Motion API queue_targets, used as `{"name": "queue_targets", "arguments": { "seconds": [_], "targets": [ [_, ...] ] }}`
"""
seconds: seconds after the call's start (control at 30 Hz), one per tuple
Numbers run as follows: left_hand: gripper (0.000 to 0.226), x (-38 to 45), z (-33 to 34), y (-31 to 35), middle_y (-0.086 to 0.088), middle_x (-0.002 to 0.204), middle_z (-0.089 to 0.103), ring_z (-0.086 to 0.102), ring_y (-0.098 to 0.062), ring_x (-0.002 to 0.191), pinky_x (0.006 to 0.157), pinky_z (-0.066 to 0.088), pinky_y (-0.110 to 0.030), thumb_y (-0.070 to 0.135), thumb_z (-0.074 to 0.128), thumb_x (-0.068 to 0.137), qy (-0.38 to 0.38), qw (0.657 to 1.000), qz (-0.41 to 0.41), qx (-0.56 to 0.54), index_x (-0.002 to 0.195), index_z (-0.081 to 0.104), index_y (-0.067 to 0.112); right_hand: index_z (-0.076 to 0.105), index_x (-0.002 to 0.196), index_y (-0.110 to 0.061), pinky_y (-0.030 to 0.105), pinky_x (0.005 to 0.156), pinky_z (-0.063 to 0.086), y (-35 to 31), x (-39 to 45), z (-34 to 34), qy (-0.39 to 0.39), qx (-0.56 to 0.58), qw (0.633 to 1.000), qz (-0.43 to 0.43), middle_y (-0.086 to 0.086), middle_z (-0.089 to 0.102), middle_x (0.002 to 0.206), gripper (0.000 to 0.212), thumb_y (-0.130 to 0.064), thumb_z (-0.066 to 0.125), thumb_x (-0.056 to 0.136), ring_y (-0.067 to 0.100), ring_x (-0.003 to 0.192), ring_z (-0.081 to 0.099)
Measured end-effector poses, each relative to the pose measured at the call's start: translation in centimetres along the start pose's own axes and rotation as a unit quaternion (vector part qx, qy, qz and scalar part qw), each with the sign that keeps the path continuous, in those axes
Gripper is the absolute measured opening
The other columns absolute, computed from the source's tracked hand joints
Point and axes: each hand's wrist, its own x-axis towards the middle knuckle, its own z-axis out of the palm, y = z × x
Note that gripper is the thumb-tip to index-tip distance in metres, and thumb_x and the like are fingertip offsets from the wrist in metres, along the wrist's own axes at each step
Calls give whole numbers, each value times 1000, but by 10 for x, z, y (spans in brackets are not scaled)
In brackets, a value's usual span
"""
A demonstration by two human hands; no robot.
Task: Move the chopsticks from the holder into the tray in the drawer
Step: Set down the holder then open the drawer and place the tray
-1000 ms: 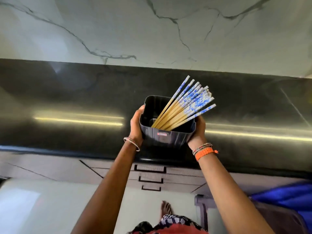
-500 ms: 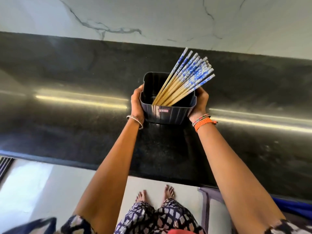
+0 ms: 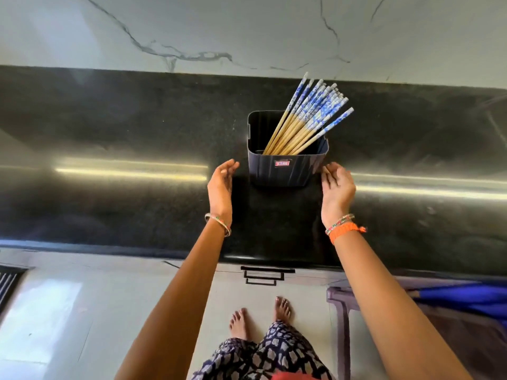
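Both hands, left (image 3: 220, 185) and right (image 3: 338, 187), now off the countertop-standing holder (image 3: 285, 168).

- Two long bands of glare streak across the polished black worktop (image 3: 109, 119), left and right of the dark holder (image 3: 285, 168).
- Soft daylight washes the marble wall (image 3: 247, 28) above the worktop's far edge, evenly and without hard shadow.
- A bright patch of light lies on the pale floor (image 3: 41, 311) at lower left.
- Wide-angle distortion bows the worktop's edges toward the frame's sides.
- Focus is crisp at centre; the frame's corners soften slightly.
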Motion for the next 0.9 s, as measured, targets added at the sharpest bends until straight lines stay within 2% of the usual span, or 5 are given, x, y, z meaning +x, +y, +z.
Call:
{"name": "queue_targets", "arguments": {
  "seconds": [0.23,0.33,0.43,0.63,0.9],
  "targets": [
    [21,-121,-46,-30,-7,84,63,61,-17,77,70,52,-29,10,41,85,-45,945,223,234,93,60,13,61,91,-12,23,80,49,26,-118,-54,-74,-244,949,-185,8,63,91,12,-16,53,83,17,90,60],
    [21,-165,-74,-56,-8,63,64,60,-19,55,50,51,-35,19,41,78,-194,876,239,371,76,61,13,57,90,-14,20,79,47,43,-163,-98,-267,-453,772,-358,-2,62,88,13,-18,45,88,9,88,60],
    [30,-167,-81,-83,-15,103,69,66,-29,91,79,57,-39,15,48,80,-242,778,194,546,103,65,6,61,104,-13,31,78,50,65,-159,-125,-387,-641,579,-324,7,66,99,26,-11,47,83,23,91,63],
    [55,-110,-57,-123,-16,144,43,44,-34,128,107,39,-40,1,44,89,-294,628,87,716,141,36,17,41,139,-6,35,110,34,115,-108,-114,-382,-824,392,-144,16,47,142,46,-10,37,93,30,128,46],
    [36,-98,-40,-146,-11,129,60,56,-33,117,98,46,-38,13,47,92,-252,579,40,774,125,55,21,62,120,-14,37,103,45,139,-108,-109,-306,-841,438,-89,12,66,121,38,-10,46,86,31,116,58]
  ]
}}
